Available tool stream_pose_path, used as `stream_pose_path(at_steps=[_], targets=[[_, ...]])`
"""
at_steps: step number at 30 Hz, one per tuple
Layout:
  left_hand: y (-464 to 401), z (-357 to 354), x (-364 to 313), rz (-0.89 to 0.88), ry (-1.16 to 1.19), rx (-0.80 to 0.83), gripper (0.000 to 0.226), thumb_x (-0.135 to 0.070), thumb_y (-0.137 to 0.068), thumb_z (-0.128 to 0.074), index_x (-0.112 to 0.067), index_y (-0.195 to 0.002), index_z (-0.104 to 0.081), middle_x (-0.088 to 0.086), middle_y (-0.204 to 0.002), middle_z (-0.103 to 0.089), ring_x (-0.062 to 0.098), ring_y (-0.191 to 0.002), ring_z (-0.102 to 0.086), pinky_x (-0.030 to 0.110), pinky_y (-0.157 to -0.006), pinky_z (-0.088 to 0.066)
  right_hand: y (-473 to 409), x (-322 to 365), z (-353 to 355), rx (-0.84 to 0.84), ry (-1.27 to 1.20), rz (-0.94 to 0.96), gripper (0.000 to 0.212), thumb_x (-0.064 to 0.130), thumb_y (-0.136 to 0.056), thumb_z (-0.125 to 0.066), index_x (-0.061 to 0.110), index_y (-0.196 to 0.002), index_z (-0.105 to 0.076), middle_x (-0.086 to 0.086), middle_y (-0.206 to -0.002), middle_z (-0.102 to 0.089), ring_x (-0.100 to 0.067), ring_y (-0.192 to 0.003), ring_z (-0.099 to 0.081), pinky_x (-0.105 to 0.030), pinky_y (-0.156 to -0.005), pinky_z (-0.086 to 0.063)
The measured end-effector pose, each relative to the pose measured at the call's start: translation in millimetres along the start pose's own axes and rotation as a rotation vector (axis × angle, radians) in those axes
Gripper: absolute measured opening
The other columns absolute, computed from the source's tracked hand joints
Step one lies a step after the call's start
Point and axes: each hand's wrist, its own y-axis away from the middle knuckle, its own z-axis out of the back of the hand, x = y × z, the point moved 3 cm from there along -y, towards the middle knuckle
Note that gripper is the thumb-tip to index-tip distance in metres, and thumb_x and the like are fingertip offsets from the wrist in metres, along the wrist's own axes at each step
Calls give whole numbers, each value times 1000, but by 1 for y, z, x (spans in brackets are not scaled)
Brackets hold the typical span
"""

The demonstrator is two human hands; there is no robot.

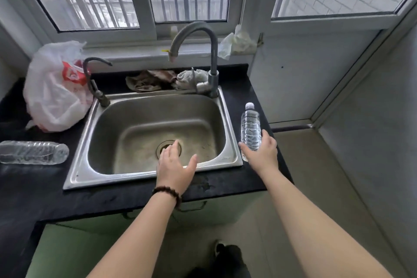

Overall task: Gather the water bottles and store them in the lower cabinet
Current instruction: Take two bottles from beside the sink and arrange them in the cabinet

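Gathering step. Right hand (pixel 259 151) wraps the upright bottle (pixel 250 128) on the counter (pixel 237 185), right of the sink (pixel 74 178). Left hand (pixel 176 165) spread, empty. Second bottle (pixel 33 152) lies far left; likely next reach.

You see two clear, ribbed bottles, one upright (pixel 250 128) and one lying (pixel 33 152), on the black table (pixel 225 184). The sink (pixel 155 174) is dull steel, the bag (pixel 56 92) white with red print.

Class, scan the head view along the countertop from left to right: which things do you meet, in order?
Lying water bottle → plastic bag → small tap → sink → left hand → right hand holding the upright water bottle.
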Motion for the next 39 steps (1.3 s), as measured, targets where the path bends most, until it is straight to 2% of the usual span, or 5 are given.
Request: stream_pose_path(at_steps=[8,15,21,29,39], targets=[[-55,-23,5,122,-60,-53,71,-43,-88,-61,-9,-145,-36,10,-148,-41,26,-141,-30,42,-116,-25,-76,8,-32,62,235,-173,121,75,-67,-61,10,-151,-1,-16,-146,-31,-34,-130,-37,-46,-98,-40],[-76,-39,-15,166,-46,-84,72,-42,-89,-61,-9,-147,-34,10,-150,-38,24,-142,-26,38,-117,-22,-93,2,-34,83,311,-153,86,35,-83,-59,9,-148,-10,-16,-139,-40,-33,-123,-40,-42,-89,-44],[-85,-20,-14,179,-53,-123,71,-41,-90,-59,-9,-147,-32,10,-150,-37,24,-142,-26,40,-116,-24,-90,15,-31,103,101,-34,77,41,-79,-62,18,-141,-23,-10,-127,-51,-29,-111,-52,-38,-82,-45],[-87,40,21,265,-59,-239,70,-43,-90,-57,-13,-148,-31,8,-151,-37,24,-140,-30,42,-114,-29,-68,82,-73,230,35,159,85,47,-78,-63,22,-146,-18,-3,-133,-50,-24,-113,-54,-40,-85,-50],[-80,150,143,543,-83,-632,73,-44,-77,-68,-7,-135,-45,18,-133,-47,38,-119,-47,48,-94,-43,-14,171,-182,335,21,268,80,44,-73,-70,24,-139,-30,-2,-122,-58,-26,-110,-57,-36,-81,-45]])
